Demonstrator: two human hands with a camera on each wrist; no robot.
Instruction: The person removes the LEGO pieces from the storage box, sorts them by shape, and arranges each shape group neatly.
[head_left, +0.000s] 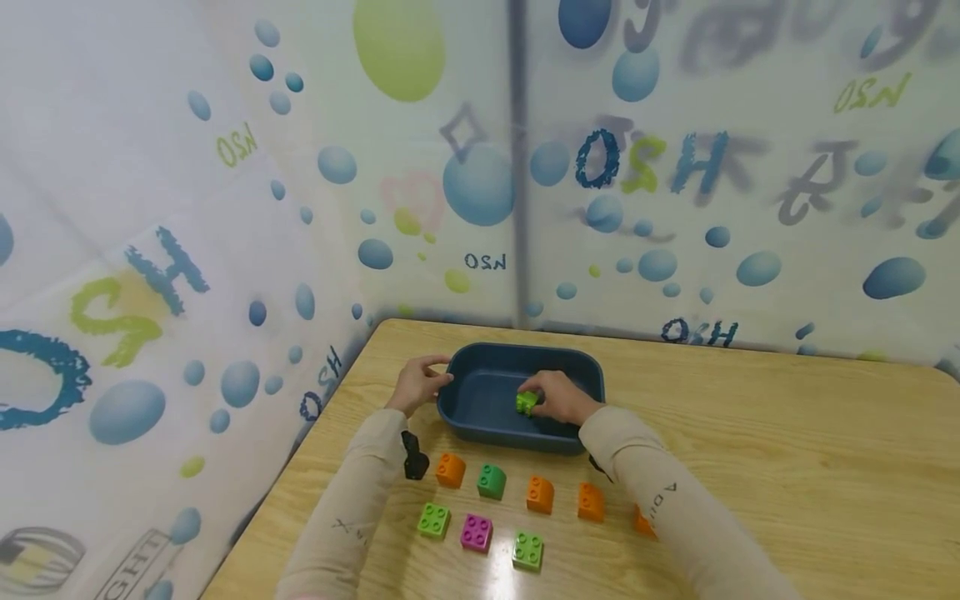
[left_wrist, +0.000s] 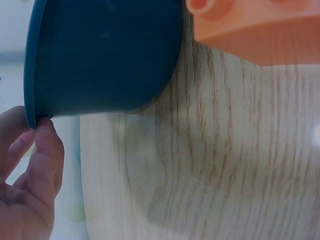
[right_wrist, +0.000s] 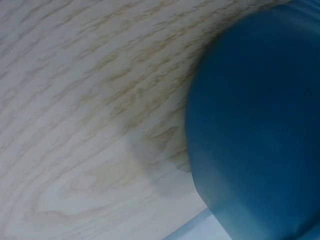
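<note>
A dark blue tray (head_left: 476, 400) with rounded corners stands on the wooden table. My left hand (head_left: 416, 385) is at its left end; in the left wrist view, thumb and fingers of that hand (left_wrist: 35, 175) pinch the tray's rim (left_wrist: 31, 75). Inside the tray, my right hand (head_left: 561, 398) holds a light green toy building block (head_left: 527, 403) by its sides, low over the tray floor. Whether the block touches the floor I cannot tell. From the right wrist, only the tray's outer wall (right_wrist: 255, 125) shows; hand and block are hidden there.
In front of the tray lie orange blocks (head_left: 450, 471) and a dark green block (head_left: 491, 481) in a row. Nearer are two light green blocks (head_left: 433, 520) and a magenta block (head_left: 476, 532). My right sleeve (head_left: 675, 500) partly covers one orange block. A patterned wall (head_left: 480, 292) rises behind the table.
</note>
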